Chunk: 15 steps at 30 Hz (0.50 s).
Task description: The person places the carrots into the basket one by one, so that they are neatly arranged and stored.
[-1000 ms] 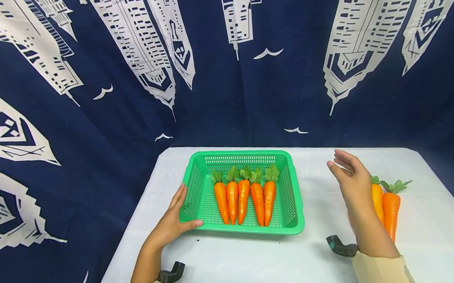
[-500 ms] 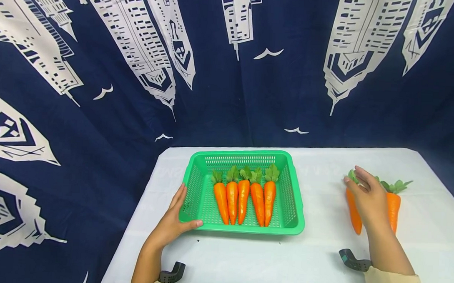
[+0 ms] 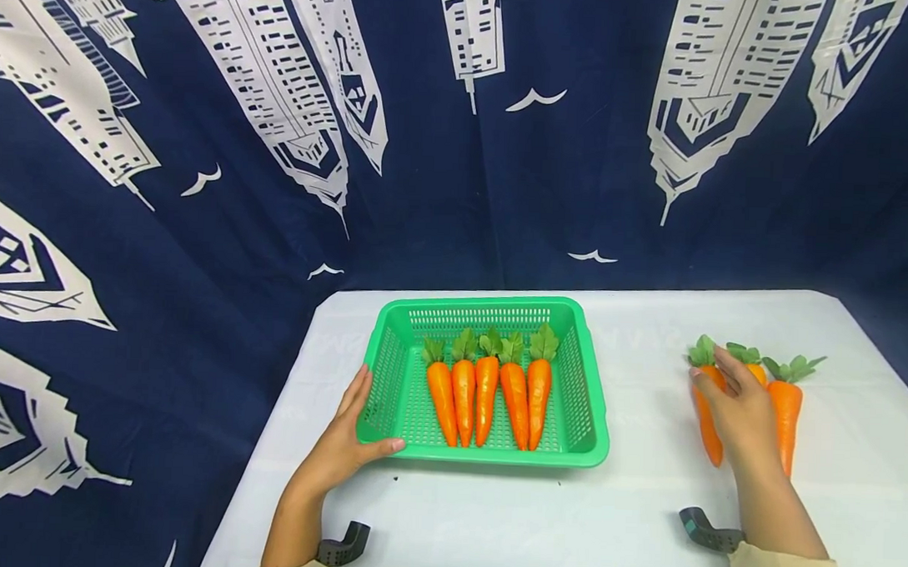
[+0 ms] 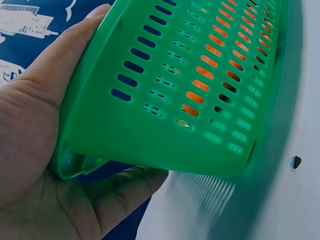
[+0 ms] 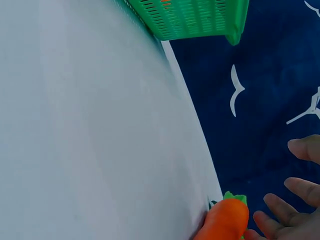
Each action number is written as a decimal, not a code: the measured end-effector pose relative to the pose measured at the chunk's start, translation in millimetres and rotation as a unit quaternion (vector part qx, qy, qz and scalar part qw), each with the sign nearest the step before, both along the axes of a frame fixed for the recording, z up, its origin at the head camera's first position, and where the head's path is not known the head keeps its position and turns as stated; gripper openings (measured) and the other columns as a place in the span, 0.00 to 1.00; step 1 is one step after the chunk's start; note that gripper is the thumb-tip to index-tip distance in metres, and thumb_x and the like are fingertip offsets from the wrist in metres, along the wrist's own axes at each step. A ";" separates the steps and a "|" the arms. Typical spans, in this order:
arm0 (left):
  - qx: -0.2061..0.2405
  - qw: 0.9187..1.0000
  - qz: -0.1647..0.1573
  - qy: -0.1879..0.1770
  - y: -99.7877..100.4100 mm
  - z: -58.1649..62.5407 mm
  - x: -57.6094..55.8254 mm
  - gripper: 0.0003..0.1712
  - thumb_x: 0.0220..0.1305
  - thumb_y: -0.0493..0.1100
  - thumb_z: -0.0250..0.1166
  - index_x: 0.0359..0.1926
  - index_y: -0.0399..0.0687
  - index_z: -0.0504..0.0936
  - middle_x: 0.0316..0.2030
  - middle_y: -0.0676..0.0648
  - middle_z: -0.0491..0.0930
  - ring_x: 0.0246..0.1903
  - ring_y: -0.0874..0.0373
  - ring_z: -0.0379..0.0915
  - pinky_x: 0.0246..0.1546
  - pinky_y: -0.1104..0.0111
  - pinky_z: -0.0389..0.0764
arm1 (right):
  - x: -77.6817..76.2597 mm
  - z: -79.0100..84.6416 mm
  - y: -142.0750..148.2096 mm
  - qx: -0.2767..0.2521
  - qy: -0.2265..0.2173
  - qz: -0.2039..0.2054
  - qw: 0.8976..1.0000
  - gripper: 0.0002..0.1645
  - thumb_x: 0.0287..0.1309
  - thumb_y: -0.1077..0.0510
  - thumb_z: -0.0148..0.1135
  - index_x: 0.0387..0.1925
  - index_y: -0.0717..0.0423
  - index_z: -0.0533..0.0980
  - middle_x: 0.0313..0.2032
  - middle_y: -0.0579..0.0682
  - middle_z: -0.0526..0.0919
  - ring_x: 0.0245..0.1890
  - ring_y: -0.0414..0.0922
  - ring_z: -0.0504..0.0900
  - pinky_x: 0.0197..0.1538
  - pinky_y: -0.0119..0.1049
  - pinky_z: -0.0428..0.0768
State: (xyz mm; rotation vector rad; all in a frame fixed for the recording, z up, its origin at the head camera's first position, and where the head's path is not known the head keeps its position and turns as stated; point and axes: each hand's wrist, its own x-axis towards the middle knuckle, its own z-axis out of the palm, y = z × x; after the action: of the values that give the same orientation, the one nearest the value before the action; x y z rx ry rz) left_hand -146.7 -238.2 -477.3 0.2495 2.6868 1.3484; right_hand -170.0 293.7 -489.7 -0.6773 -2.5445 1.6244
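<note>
My left hand (image 3: 343,446) grips the near left corner of a green plastic basket (image 3: 493,458), thumb on the front rim and fingers along the left side. In the left wrist view, thumb and fingers straddle the basket's rim corner (image 4: 65,165). Several carrots with leafy tops, among them a middle carrot (image 3: 486,401), lie side by side inside. Over on the right, my right hand (image 3: 745,415) hovers at the leftmost loose carrot (image 3: 708,417), thumb and fingers spread near its top. The right wrist view has the fingers (image 5: 300,190) apart, close to an orange carrot (image 5: 225,220).
A yellow-orange carrot (image 3: 756,373), mostly hidden by my right hand, and another orange carrot (image 3: 785,412) lie beside it on the white tabletop (image 3: 528,528). Behind the table hangs a dark blue curtain (image 3: 577,188) with white buildings and birds.
My right hand has moved right and lower, from the white table area to the leftmost loose carrot, staying nearly still over the last half second. The left hand keeps its place on the basket.
</note>
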 end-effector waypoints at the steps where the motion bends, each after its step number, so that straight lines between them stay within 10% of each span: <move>1: 0.000 1.000 0.000 0.000 0.0 0.0 -0.2 0.72 0.49 0.56 0.80 0.82 0.59 0.39 0.82 0.58 0.31 0.81 0.44 0.32 0.75 0.37 0.48 | 0.0 -0.5 -0.2 -0.002 -0.001 -0.001 1.000 0.46 0.70 0.34 0.53 0.81 0.42 0.50 0.80 0.56 0.51 0.79 0.61 0.49 0.76 0.61 0.55; 15: 0.010 1.000 0.004 -0.014 0.4 1.5 -0.7 0.72 0.48 0.55 0.81 0.82 0.62 0.39 0.81 0.63 0.30 0.81 0.46 0.30 0.75 0.37 0.47 | 1.0 -3.2 -1.5 0.016 0.007 0.006 1.000 0.42 0.73 0.38 0.50 0.80 0.45 0.52 0.80 0.60 0.48 0.78 0.69 0.47 0.73 0.69 0.54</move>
State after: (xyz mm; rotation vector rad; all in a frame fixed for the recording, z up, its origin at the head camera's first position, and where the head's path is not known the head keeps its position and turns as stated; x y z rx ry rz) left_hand -147.4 -237.8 -475.8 0.2191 2.6561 1.3706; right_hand -169.1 292.2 -492.9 -0.6470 -2.5642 1.5831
